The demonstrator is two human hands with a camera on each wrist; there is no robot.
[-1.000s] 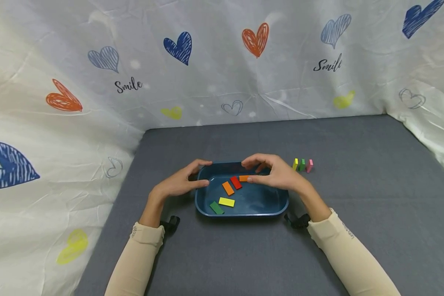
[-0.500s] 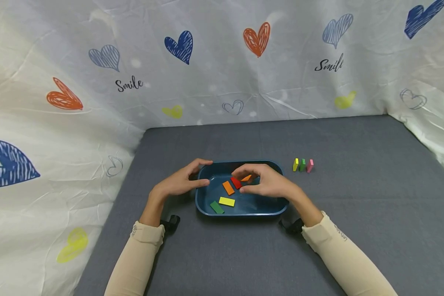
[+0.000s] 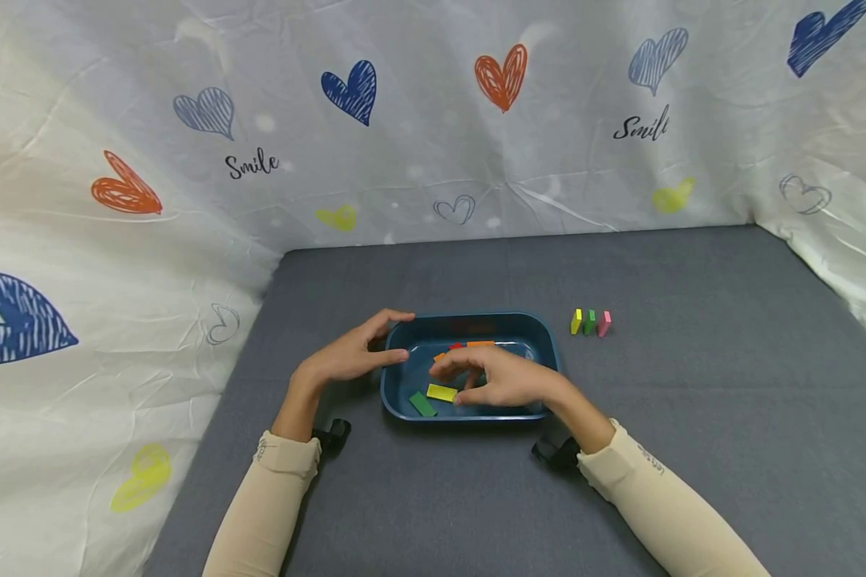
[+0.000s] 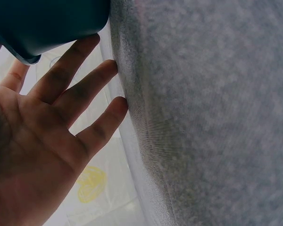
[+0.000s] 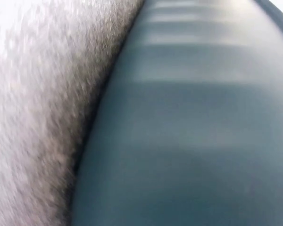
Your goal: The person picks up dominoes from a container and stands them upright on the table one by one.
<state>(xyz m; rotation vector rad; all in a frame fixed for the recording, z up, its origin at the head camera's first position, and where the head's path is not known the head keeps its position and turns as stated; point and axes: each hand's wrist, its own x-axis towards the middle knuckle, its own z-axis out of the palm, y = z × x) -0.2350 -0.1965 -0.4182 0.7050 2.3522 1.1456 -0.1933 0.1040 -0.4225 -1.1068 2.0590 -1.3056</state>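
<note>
Since 1 second ago the right hand (image 3: 496, 381) has slid from the far rim of the blue tray (image 3: 541, 340) toward its near left part, and it now hovers low over the yellow block (image 3: 442, 393), thumb and fingers bent toward it; whether they already pinch the block I cannot tell, since the palm hides the contact. The left hand (image 3: 350, 357) has not shifted: it rests against the tray's left end with fingers relaxed and nearly straight, and the left wrist view shows those fingers (image 4: 73, 66) lying against the tray's dark corner (image 4: 47, 23) above the grey mat (image 4: 203, 113). To do this pick well, I would judge, the fingertips should close on the yellow block's 2 long edges and lift it straight up, while the bracing hand keeps the tray from sliding. Inside the tray lie 5 flat blocks: the yellow one and a green block (image 3: 422, 405) near the front left corner, and, mostly hidden behind the fingers, slivers of an orange block (image 3: 480, 344), a red block (image 3: 455, 346) and a second orange one (image 3: 439, 357). Outside, well right of the tray's far right corner, 3 small blocks stand upright in a row on the mat: yellow (image 3: 576, 321), green (image 3: 589, 321) and pink (image 3: 604, 323).
</note>
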